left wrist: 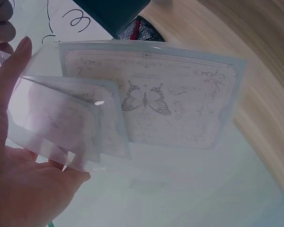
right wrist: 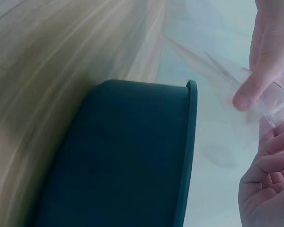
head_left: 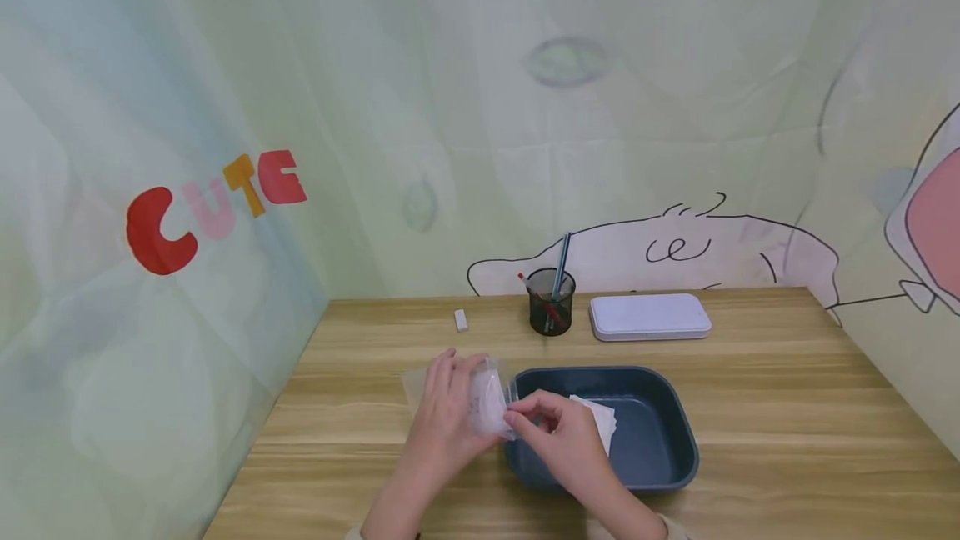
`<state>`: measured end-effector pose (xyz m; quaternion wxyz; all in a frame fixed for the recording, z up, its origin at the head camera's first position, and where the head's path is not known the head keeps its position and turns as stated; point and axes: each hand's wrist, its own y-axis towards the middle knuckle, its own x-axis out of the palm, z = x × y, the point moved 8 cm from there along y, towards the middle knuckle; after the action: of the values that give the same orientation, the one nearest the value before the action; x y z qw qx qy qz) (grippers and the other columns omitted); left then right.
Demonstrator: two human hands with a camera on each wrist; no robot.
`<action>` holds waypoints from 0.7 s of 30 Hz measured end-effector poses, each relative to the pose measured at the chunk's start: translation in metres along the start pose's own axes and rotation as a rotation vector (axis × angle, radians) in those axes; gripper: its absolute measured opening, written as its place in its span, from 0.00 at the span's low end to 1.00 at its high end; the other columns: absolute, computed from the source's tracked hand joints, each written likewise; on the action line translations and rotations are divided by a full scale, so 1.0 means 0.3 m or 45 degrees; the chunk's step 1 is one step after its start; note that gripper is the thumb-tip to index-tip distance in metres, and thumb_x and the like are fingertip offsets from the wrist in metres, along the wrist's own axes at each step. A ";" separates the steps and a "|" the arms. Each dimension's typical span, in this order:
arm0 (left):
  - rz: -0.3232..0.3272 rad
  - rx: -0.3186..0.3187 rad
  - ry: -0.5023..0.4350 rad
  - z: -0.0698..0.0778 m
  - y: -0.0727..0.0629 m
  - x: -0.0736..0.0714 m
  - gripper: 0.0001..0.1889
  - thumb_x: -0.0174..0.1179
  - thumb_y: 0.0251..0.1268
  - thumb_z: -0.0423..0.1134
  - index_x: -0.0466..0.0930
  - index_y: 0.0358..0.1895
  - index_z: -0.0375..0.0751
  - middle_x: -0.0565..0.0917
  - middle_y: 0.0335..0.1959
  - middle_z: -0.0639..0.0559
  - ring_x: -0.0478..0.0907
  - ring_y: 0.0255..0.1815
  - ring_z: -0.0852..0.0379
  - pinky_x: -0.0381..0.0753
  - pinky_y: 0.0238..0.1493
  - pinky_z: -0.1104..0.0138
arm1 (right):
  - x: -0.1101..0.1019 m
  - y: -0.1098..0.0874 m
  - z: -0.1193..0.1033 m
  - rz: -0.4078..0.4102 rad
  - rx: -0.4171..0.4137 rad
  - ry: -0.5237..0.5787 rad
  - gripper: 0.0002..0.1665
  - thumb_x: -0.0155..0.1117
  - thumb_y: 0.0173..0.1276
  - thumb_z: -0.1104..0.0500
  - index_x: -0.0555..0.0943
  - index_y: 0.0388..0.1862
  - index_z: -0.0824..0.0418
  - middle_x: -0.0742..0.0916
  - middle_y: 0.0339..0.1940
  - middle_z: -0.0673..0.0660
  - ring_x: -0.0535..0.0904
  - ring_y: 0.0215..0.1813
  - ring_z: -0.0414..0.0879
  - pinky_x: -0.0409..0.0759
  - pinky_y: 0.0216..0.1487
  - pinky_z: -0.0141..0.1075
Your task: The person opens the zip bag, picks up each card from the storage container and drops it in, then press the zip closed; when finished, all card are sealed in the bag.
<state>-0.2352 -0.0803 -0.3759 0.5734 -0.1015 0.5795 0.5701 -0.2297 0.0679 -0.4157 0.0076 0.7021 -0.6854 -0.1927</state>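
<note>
My left hand (head_left: 442,411) grips a clear plastic bag (head_left: 489,398) over the table, left of the dark blue tray (head_left: 678,473). Thin printed paper sheets show through the plastic in the left wrist view, among them a larger sheet with a butterfly (left wrist: 146,100) and an ornate border. At the bag's right edge my right hand (head_left: 562,436) pinches the plastic between thumb and finger, its other fingers curled in. Folded white paper (head_left: 603,419) lies inside the tray, partly hidden behind the right hand.
Toward the back of the wooden table (head_left: 360,340) stand a black mesh pen cup (head_left: 550,315) with pens and a white flat case (head_left: 649,317). A small white eraser-like block (head_left: 461,320) lies left of the cup. A printed cloth (head_left: 480,123) hangs behind the table.
</note>
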 end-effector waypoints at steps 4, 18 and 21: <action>-0.004 -0.007 -0.013 -0.006 -0.003 0.002 0.53 0.84 0.21 0.46 0.66 0.61 0.41 0.71 0.54 0.42 0.60 0.65 0.39 0.67 0.64 0.48 | -0.037 0.011 -0.015 0.029 -0.003 -0.031 0.05 0.72 0.59 0.51 0.87 0.34 0.48 0.85 0.25 0.42 0.68 0.16 0.39 0.65 0.14 0.28; -0.043 -0.073 -0.009 -0.032 -0.015 -0.003 0.54 0.84 0.20 0.46 0.66 0.63 0.42 0.70 0.56 0.42 0.58 0.67 0.42 0.61 0.68 0.52 | -0.182 0.053 0.178 -0.149 0.196 -0.833 0.18 0.77 0.52 0.52 0.85 0.42 0.54 0.85 0.38 0.49 0.78 0.31 0.42 0.78 0.28 0.38; -0.046 -0.079 -0.015 -0.034 -0.017 -0.002 0.54 0.84 0.20 0.46 0.66 0.63 0.42 0.70 0.56 0.42 0.58 0.67 0.42 0.61 0.68 0.52 | -0.186 0.036 0.230 -0.239 0.260 -0.994 0.26 0.79 0.48 0.50 0.83 0.46 0.57 0.81 0.41 0.56 0.77 0.32 0.46 0.79 0.29 0.42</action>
<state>-0.2368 -0.0903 -0.3813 0.5837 -0.1262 0.5563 0.5778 -0.2587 0.1386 -0.4622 -0.3403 0.6329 -0.5853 -0.3755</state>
